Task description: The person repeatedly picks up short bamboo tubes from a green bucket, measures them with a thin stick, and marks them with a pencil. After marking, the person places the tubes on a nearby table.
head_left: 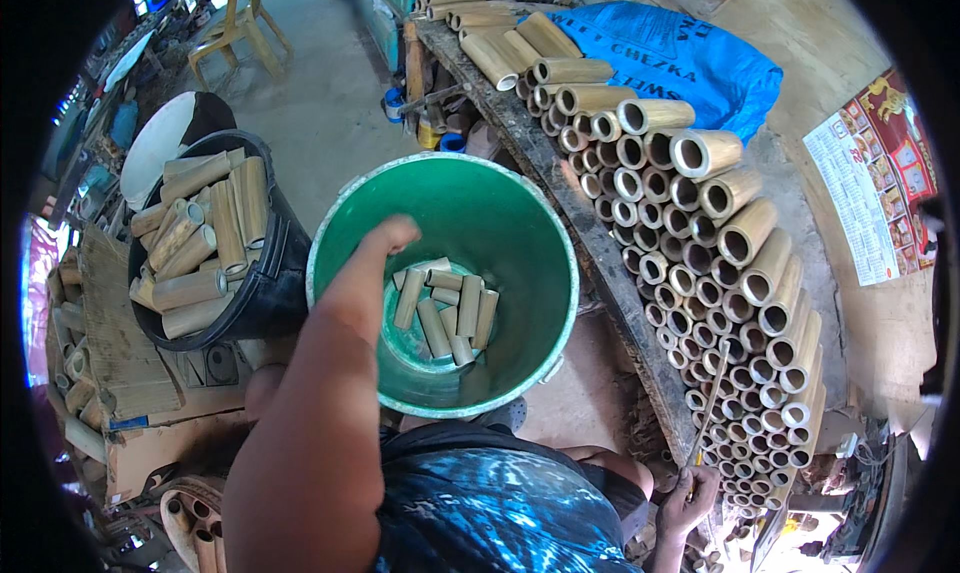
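Note:
My left hand point(400, 234) is over the inside of a large green tub point(330, 228), above several short cut bamboo tubes point(468, 306) lying on its bottom. The hand is slightly blurred and its fingers are hidden, so I cannot see whether anything is in it. At the lower right, my right hand point(688, 503) is closed around the lower end of a long thin stick-like tool point(712, 405). The tool points up in front of a big stack of bamboo tubes point(735, 318), their open ends turned towards me.
The stack rests on a dark wooden bench point(560, 188). Behind it lies a blue plastic sack point(680, 63). A black bin point(275, 293) full of bamboo pieces stands left of the tub, beside flattened cardboard point(130, 333). A yellow chair point(238, 35) is farther back.

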### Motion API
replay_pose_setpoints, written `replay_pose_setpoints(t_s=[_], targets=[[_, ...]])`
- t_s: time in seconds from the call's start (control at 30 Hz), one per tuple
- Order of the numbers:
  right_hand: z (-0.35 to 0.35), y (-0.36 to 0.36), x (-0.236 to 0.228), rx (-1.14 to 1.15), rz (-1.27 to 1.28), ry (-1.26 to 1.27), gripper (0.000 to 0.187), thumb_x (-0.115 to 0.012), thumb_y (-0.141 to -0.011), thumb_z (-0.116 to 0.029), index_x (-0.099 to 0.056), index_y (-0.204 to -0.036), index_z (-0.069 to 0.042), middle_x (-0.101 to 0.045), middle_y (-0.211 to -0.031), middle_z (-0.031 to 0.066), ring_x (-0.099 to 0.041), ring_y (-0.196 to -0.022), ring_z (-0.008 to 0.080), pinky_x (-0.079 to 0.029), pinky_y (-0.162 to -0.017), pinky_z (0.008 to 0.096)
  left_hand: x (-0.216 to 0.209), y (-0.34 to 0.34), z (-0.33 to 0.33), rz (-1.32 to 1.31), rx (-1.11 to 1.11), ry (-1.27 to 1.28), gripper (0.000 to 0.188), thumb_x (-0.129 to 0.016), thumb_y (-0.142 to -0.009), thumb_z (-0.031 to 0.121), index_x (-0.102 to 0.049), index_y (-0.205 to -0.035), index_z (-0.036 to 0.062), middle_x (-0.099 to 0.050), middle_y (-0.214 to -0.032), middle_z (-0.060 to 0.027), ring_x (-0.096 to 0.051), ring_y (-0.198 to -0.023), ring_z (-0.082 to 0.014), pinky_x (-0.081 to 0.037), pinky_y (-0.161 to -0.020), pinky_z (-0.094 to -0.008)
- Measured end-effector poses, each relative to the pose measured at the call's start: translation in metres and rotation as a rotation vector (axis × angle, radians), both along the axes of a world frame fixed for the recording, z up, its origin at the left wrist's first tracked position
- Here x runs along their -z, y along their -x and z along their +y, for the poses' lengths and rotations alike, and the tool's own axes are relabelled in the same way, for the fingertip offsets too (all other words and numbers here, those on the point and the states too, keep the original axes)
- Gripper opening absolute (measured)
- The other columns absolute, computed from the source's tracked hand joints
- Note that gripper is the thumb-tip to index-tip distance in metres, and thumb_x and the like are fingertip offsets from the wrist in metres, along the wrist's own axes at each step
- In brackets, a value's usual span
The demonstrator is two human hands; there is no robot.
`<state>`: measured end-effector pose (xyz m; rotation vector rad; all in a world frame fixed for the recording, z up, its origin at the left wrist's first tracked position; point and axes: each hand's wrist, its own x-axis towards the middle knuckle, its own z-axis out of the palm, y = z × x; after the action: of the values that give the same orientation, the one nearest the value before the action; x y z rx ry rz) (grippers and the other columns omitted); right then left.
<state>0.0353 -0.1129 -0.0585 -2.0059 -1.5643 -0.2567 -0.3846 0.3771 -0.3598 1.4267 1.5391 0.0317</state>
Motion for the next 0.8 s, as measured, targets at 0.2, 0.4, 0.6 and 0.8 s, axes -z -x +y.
replay_pose_setpoints(t_s=[0.2, 0.4, 0.6, 0.8], targets=[[0.008, 0.011, 0.003, -0.081, -0.07, 0.122, 0.005, -0.06, -0.088, -0.005, -0.058, -0.084, -0.002, -0.056, -0.077, 0.0159, -0.054, -0.072, 0.036, -0.043, -0.07, 0.0439, 0.136, 0.008, -0.1, 0.471, -0.084, -0.12, 0.054, -0.061, -0.088, 0.026, -0.049, -0.14, 0.0182, -0.041, -0.15, -0.0128, -0.04, -0.138, -0.0366, -0.04, -0.108, -0.0531], [0.037, 0.036, -0.005, -0.185, -0.149, 0.19, 0.009, -0.068, -0.087, -0.009, -0.06, -0.09, -0.005, -0.059, -0.083, 0.016, -0.054, -0.075, 0.0365, -0.042, -0.069, 0.0458, 0.182, -0.032, -0.089, 0.355, 0.079, -0.225, 0.051, -0.043, -0.1, 0.026, -0.037, -0.151, 0.0234, -0.028, -0.159, -0.0101, -0.032, -0.145, -0.0306, -0.036, -0.113, -0.0439], [0.067, 0.051, -0.012, -0.157, -0.162, 0.323, 0.008, -0.069, -0.085, -0.006, -0.063, -0.089, -0.004, -0.059, -0.082, 0.0159, -0.056, -0.072, 0.0337, -0.043, -0.065, 0.0423, 0.206, -0.043, -0.069, 0.418, 0.205, -0.166, 0.045, -0.034, -0.104, 0.031, -0.041, -0.149, 0.0246, -0.032, -0.159, -0.012, -0.036, -0.143, -0.0311, -0.028, -0.118, -0.0417], [0.088, 0.055, -0.012, -0.205, -0.093, 0.311, 0.008, -0.069, -0.085, -0.003, -0.062, -0.089, -0.003, -0.058, -0.081, 0.0165, -0.056, -0.069, 0.0345, -0.044, -0.063, 0.0441, 0.238, -0.037, -0.08, 0.401, 0.028, 0.089, 0.047, -0.053, -0.095, 0.024, -0.048, -0.141, 0.0178, -0.04, -0.152, -0.0156, -0.041, -0.14, -0.0306, -0.038, -0.112, -0.0456]])
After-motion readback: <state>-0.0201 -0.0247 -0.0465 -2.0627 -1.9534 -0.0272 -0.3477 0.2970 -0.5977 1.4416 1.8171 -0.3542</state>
